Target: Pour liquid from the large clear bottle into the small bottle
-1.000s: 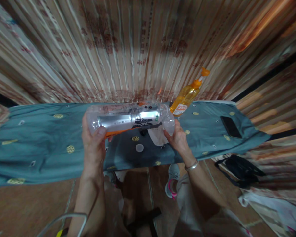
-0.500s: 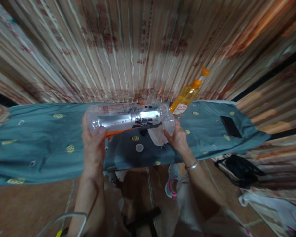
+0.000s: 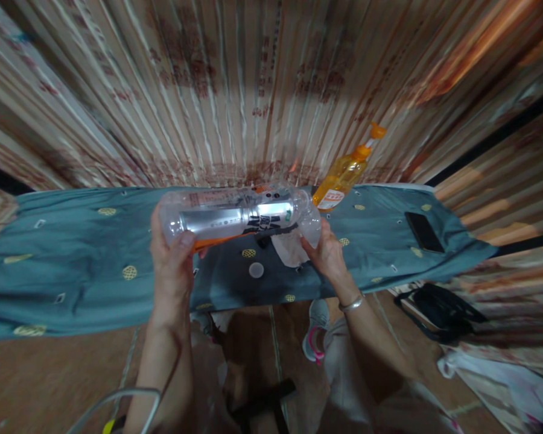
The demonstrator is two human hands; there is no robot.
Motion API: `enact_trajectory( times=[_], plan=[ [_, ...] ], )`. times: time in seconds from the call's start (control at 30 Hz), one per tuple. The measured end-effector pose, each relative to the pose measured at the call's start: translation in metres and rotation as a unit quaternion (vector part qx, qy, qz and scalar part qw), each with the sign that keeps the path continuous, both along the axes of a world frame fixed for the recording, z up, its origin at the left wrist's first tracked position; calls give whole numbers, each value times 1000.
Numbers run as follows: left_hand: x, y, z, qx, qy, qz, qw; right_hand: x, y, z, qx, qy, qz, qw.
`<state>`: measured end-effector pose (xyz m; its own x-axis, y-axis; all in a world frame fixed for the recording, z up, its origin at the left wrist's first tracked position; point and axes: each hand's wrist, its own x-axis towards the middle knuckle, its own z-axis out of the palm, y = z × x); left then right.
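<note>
A large clear plastic bottle point(image 3: 235, 214) with a silver and orange label lies sideways in the air above the cloth-covered table. My left hand point(image 3: 174, 250) is wrapped round its left end, thumb on the near side. At the right end, my right hand point(image 3: 323, 250) grips the clear rounded part between thumb and fingers. Below the bottle a whitish piece point(image 3: 292, 250) lies on the cloth, partly hidden, beside a small round white cap point(image 3: 256, 270).
The table has a teal patterned cloth point(image 3: 85, 253). Behind my right hand stands a yellow pump bottle point(image 3: 341, 181). A black phone point(image 3: 424, 232) lies at the right. A black bag point(image 3: 447, 310) is below the table's right end, and a pleated curtain point(image 3: 235, 90) hangs behind.
</note>
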<state>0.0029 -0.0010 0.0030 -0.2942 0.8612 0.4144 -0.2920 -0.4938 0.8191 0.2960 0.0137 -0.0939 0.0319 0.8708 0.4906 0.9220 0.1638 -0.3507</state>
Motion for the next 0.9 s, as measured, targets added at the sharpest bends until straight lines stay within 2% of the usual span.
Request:
enact_trajectory(
  times=[0.9],
  plan=[
    [-1,1,-2,10,10,-1,1000,1,1,-1,-4,15,-2,1000]
  ],
)
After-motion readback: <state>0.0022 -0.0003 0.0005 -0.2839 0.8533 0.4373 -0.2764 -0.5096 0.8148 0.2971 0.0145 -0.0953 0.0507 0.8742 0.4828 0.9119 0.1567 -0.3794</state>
